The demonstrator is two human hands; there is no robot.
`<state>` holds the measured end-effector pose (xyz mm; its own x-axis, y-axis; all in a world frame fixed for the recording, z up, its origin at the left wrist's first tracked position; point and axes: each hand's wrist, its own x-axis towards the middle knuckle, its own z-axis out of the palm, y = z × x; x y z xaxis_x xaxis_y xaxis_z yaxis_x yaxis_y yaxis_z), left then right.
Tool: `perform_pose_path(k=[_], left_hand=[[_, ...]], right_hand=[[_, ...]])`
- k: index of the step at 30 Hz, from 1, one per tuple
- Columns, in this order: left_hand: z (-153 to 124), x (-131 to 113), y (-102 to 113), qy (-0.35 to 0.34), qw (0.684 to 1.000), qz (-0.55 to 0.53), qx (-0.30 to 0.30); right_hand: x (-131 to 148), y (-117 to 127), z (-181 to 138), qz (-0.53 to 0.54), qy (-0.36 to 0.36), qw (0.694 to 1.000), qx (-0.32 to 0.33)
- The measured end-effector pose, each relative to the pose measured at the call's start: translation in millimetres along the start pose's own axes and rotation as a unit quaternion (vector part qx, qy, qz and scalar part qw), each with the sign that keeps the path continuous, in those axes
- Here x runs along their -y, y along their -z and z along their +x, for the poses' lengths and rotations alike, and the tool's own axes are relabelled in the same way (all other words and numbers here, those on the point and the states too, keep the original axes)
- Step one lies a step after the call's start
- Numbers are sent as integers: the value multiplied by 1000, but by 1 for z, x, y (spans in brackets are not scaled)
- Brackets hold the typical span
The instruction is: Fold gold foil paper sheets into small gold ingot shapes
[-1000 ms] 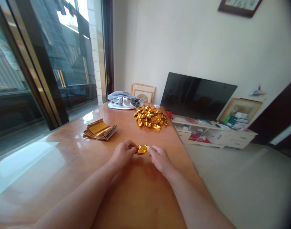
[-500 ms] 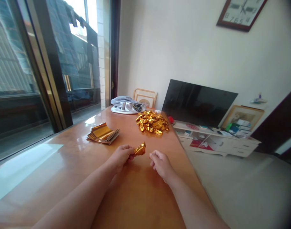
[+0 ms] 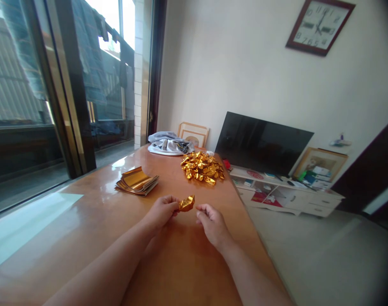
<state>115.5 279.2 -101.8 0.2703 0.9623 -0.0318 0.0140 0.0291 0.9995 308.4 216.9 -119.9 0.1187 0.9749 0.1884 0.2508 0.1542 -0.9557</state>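
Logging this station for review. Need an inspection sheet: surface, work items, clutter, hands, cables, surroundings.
Surface: glossy brown table, bright reflections on its left side.
Work items: folded gold piece in hand; stack of gold sheets to the left; heap of gold pieces farther back.
Clutter: grey and white cloth bundle at the far end.
Hands: left hand grips the folded gold piece; right hand beside it, apart, grip unclear.
Cables: nothing seen.
Surroundings: television, white cabinet, wall clock; framed glass panels left.
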Motion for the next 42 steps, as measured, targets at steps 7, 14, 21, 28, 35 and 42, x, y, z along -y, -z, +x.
perform_pose_path(k=[7, 14, 21, 28, 35, 42], left_hand=[[6, 10, -1, -99, 977, 185, -47], [4, 10, -3, -148, 951, 266, -57], [1, 7, -9, -199, 936, 291, -25], [1, 7, -8, -232, 929, 289, -15], [-1, 1, -10, -273, 927, 256, 2], [4, 2, -10, -213, 964, 157, 1]], right_hand=[[9, 0, -2, 66, 0, 998, 4], [6, 1, -2, 19, -13, 999, -42], [-6, 2, 1, -67, -22, 996, -59], [-8, 2, 0, -151, 31, 984, -85], [-1, 1, 0, -196, 49, 976, -85], [15, -1, 2, -141, -38, 987, -72]])
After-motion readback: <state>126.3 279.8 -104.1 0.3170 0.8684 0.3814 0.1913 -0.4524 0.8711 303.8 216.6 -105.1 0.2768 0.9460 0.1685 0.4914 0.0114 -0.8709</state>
